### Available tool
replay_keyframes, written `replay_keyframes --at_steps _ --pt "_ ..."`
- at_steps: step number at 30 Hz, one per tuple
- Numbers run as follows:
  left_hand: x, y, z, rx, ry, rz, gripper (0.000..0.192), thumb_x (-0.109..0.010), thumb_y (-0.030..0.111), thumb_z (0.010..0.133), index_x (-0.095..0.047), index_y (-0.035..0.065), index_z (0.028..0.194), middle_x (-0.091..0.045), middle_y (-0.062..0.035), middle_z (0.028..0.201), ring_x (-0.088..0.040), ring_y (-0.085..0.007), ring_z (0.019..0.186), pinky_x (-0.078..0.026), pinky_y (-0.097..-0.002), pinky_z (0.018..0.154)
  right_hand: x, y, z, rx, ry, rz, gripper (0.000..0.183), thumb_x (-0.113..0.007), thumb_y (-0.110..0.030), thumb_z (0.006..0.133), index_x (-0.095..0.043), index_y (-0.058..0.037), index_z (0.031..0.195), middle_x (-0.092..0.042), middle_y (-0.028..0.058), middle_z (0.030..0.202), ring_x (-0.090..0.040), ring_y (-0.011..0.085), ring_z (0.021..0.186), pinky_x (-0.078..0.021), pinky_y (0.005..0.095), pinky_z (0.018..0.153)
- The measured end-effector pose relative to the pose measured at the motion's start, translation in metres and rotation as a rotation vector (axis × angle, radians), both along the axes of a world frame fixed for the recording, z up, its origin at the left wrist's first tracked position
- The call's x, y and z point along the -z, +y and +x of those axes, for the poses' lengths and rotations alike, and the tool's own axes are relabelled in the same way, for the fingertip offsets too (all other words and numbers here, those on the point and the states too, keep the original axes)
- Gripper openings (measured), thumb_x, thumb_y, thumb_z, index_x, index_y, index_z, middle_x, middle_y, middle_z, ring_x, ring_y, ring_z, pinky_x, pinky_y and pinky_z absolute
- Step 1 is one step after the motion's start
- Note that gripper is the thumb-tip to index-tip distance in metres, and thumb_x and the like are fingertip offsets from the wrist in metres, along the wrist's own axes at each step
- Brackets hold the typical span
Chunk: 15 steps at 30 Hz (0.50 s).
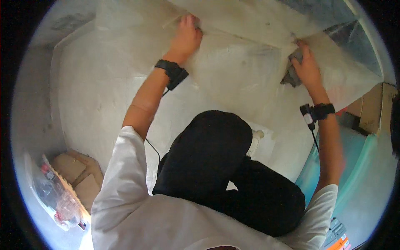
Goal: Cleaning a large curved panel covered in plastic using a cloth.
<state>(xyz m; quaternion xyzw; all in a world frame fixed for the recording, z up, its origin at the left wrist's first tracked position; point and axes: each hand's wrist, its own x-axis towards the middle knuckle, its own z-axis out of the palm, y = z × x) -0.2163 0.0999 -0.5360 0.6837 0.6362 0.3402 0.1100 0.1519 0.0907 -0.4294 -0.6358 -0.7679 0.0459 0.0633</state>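
A large translucent plastic sheet (237, 68) spreads over the pale floor and rises towards the upper right. My left hand (187, 36), with a black strapped device at its wrist, has curled fingers at a fold of the sheet near the top; whether they pinch it is hard to tell. At the upper right my right hand (306, 64) grips a crumpled grey cloth (292, 73) against the sheet, its fingertips partly hidden. That wrist also wears a black device with a cable.
Cardboard pieces (82, 175) and a plastic bag (68, 207) lie at the lower left. Cardboard boxes (370, 106) stand at the right, above a teal translucent container (347, 156). Grey and orange cases (337, 234) are at the lower right. My bent knees are below the sheet, and walls border the floor.
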Motion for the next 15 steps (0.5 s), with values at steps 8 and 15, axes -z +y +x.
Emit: replay_keyframes --at_steps 8,15 --pt "-0.068 -0.112 -0.022 0.148 -0.157 0.314 0.040 -0.060 0.007 0.079 -0.052 0.0040 0.119 -0.054 -0.0156 0.119 -0.057 -0.0285 0.101 -0.045 -0.0368 0.086 -0.088 -0.132 -0.038 -0.165 0.350 0.054 0.056 -0.054 -0.007 0.075 -0.044 -0.0094 0.130 -0.051 0.0171 0.125 -0.050 0.0316 0.114 -0.0376 0.0351 0.096" --pt "-0.037 -0.139 0.007 0.830 0.233 0.121 0.063 -0.071 0.034 0.071 -0.048 0.0155 0.127 -0.041 -0.0151 0.134 -0.047 -0.0311 0.113 -0.042 -0.0394 0.092 -0.047 -0.212 -0.008 0.370 0.242 -0.817 0.070 -0.063 -0.025 0.078 -0.031 -0.0049 0.137 -0.056 0.0271 0.111 -0.058 0.0362 0.101 -0.0448 0.0378 0.087"
